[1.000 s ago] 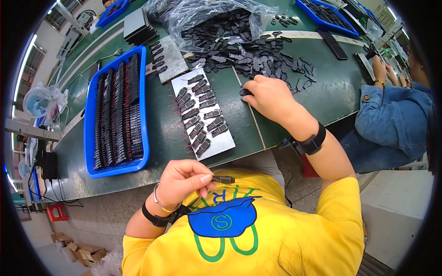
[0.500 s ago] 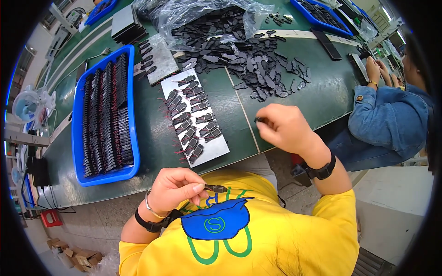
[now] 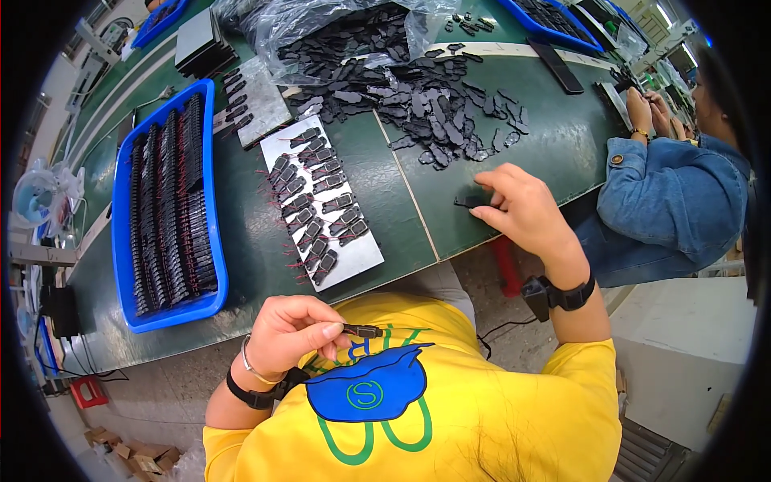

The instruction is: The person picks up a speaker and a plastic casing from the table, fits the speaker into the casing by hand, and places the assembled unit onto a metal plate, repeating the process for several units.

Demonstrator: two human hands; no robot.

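My left hand (image 3: 293,331), close to my yellow shirt, pinches a small black speaker module (image 3: 363,330) between thumb and fingertips. Over the green table, my right hand (image 3: 522,205) has its thumb and fingers spread apart. A small flat black piece (image 3: 466,202) lies right at its thumb tip; whether they touch is hard to tell. In front of me a white metal plate (image 3: 353,261) carries rows of similar modules (image 3: 331,183) with thin red wires. Beyond my right hand spreads a heap of flat black plastic pieces (image 3: 438,112).
At left stands a blue tray (image 3: 215,265) packed with rows of modules. A clear plastic bag (image 3: 277,40) spills black pieces at the back. Another metal plate (image 3: 265,100) lies near stacked dark plates (image 3: 205,48). A co-worker in a denim sleeve (image 3: 654,189) works at right.
My right thumb and fingers, closed on a small dark piece before, have parted, and the piece now shows beside the thumb. My left hand keeps its pinch. The whole view has shifted slightly.
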